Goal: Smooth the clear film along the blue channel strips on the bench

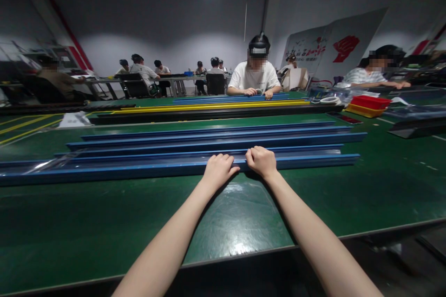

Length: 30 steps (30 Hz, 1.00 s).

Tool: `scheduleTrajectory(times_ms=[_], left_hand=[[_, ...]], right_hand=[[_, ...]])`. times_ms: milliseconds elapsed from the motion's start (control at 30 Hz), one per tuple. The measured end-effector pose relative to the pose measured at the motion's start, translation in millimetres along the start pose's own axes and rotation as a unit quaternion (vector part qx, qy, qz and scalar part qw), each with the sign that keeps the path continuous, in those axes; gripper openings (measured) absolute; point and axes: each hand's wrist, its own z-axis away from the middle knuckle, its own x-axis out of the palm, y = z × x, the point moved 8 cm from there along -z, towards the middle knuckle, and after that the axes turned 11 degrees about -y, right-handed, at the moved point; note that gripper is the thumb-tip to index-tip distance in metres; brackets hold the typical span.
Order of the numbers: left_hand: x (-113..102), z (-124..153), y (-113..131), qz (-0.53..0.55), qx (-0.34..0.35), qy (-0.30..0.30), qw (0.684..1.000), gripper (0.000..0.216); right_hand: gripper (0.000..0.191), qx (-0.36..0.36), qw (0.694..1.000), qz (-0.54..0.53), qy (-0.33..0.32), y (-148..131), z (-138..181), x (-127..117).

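A long blue U-shaped channel lies across the green table in front of me, its near wall towards me. My left hand is closed over that near wall, fingers bent into the channel and thumb pointing right. Just to the right, my right hand is curled over the same wall, its knuckles up and its fingertips hidden. A small gap separates the two hands. Right behind lie more blue channels, parallel to the first. Clear plastic film shows along the left part of the near channel.
Beyond the blue channels, a yellow strip and a black strip run across the green table. Red and yellow trays and a white coil stand at the right. A co-worker sits opposite; several people work behind.
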Motion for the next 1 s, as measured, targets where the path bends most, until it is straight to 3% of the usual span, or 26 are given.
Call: scheduleTrajectory(times_ms=[233, 600, 1000], left_hand=[[-1.3, -0.1, -0.6, -0.009, 0.004, 0.005, 1.0, 0.028], [-3.7, 0.4, 0.4, 0.008, 0.017, 0.016, 1.0, 0.025], [-0.5, -0.8, 0.0, 0.009, 0.013, 0.007, 1.0, 0.025]], right_hand=[[0.038, 0.027, 1.0, 0.005, 0.0, 7.1, -2.6, -1.4], [0.036, 0.109, 0.994, 0.028, 0.009, 57.2, 8.5, -7.0], [0.038, 0.136, 0.991, 0.01, 0.004, 61.0, 10.3, -6.6]])
